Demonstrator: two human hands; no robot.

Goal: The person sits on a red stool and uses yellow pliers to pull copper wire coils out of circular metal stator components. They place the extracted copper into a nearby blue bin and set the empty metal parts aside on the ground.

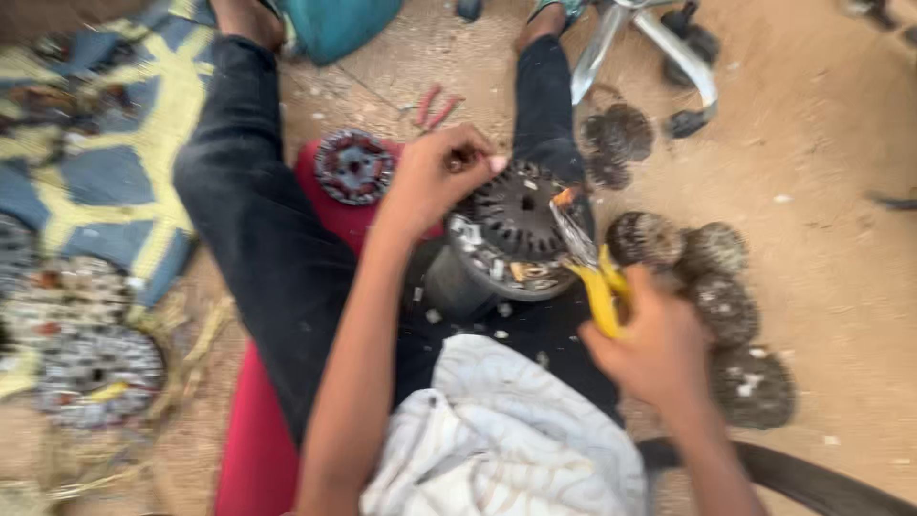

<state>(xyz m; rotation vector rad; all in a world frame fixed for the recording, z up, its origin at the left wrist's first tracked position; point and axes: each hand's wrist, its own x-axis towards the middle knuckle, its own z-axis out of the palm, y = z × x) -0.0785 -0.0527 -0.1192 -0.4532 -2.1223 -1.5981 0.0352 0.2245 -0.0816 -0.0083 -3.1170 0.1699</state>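
the person sits on the sandy floor (821, 191) with legs in dark trousers stretched forward, and between the knees a round slotted motor stator (511, 229) rests on a dark cylindrical stand (458, 287). the left hand (435, 177) lies on the upper left rim of the stator, its grip pinched shut on something small at the edge, though blur hides what it is. the right hand (654, 349) is closed around the yellow handles of a pair of pliers (592, 277), whose metal nose points up and left to the stator's right rim and seems to touch it. bits of pale scrap lie on the stator face and on the lap. just right of the stator sits a cluster of round wire-wound coils (716, 287). a second slotted disc (355, 167) lies on a red cushion (258, 420) beside the left thigh. a white cloth (497, 440) is bunched on the lap near the camera, and a chair base (659, 48) stands beyond the feet.
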